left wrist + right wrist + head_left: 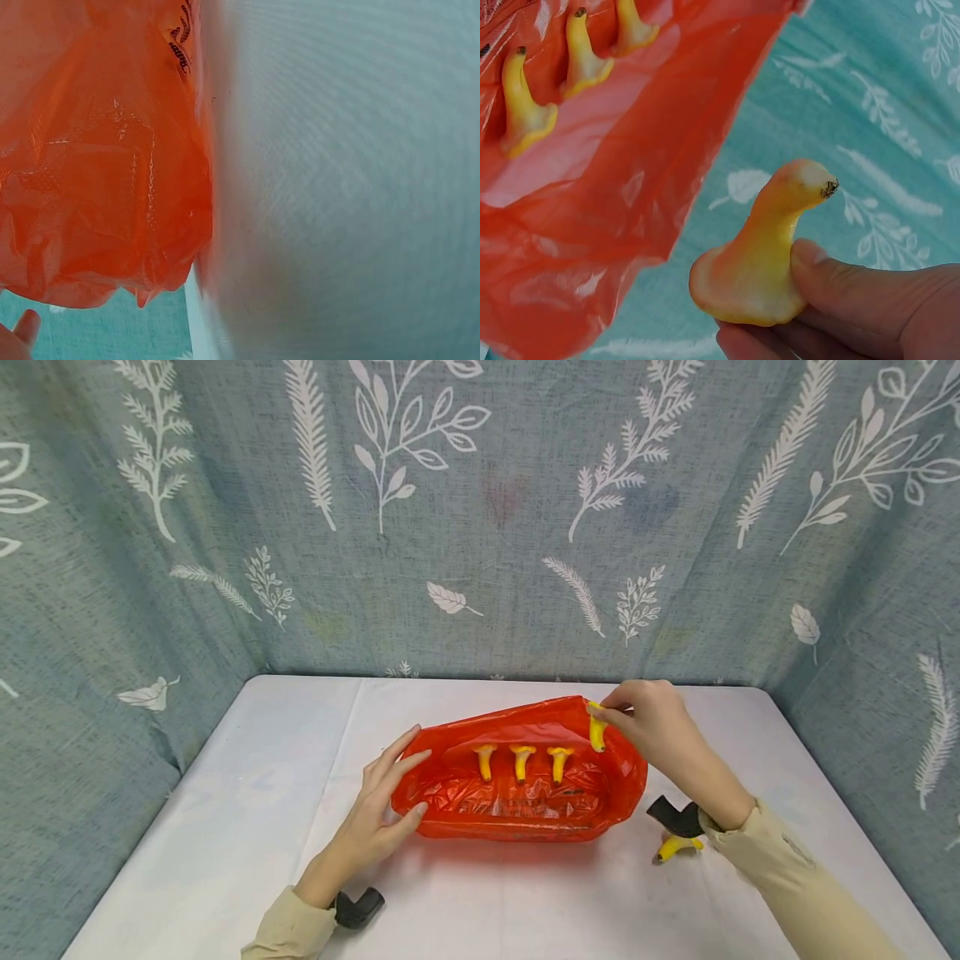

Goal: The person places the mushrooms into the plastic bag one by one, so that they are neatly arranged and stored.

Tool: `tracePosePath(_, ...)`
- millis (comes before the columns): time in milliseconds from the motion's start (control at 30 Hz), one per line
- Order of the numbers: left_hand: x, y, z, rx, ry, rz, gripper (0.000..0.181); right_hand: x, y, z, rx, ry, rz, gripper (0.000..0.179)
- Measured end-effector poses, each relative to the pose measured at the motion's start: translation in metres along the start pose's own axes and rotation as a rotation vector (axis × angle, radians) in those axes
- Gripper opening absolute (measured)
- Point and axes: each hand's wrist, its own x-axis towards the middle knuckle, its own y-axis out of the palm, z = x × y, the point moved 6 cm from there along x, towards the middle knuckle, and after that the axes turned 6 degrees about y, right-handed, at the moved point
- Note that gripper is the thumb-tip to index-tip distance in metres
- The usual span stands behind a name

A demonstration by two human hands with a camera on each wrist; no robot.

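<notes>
A red plastic bag [498, 829] lies opened out like a shallow basin on the white table. Three yellow mushrooms, the left one [485, 762], the middle one [521, 764] and the right one [558, 766], stand in a row inside it. My right hand [663, 735] pinches another yellow mushroom [754, 255] between thumb and fingers over the bag's right back rim, its dark-tipped stem free. My left hand [375, 806] touches the bag's left end with fingers spread and fairly straight. In the left wrist view, only a fingertip [26, 326] shows beside the bag.
One more yellow mushroom [677, 847] lies on the white table [525, 910] at right, partly below the black wrist mount [675, 817]. Blue-grey leaf-patterned curtains [480, 527] enclose the back and sides. Another black mount [358, 908] sits at my left wrist.
</notes>
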Motion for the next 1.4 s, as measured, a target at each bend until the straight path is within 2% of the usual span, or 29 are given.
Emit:
tracePosePath(200, 0.000, 0.000, 0.000, 0.001, -0.004, 0.004, 0.066, 0.013, 0.019, 0.011, -0.001, -0.009, 0.087, 0.009)
tracePosePath(433, 0.000, 0.001, 0.000, 0.000, -0.002, 0.005, 0.064, 0.022, 0.050, 0.030, -0.060, -0.065, 0.193, 0.011)
tracePosePath(667, 0.000, 0.001, 0.000, 0.002, -0.011, 0.009, 0.064, 0.027, 0.077, 0.046, -0.130, -0.109, 0.272, 0.025)
tracePosePath(767, 0.000, 0.001, 0.000, -0.001, -0.005, 0.007, 0.064, 0.030, 0.088, 0.049, -0.158, -0.106, 0.294, 0.022)
tracePosePath(933, 0.000, 0.001, 0.000, -0.001, 0.002, 0.002, 0.063, 0.036, 0.108, 0.052, -0.185, -0.056, 0.358, 0.018)
tracePosePath(1167, 0.000, 0.000, 0.000, -0.001, -0.005, 0.007, 0.064, 0.036, 0.133, 0.053, -0.156, -0.006, 0.451, 0.014)
tracePosePath(1400, 0.000, 0.000, 0.001, 0.002, 0.003, 0.003, 0.062, 0.031, 0.152, 0.059, -0.186, -0.074, 0.455, 0.008)
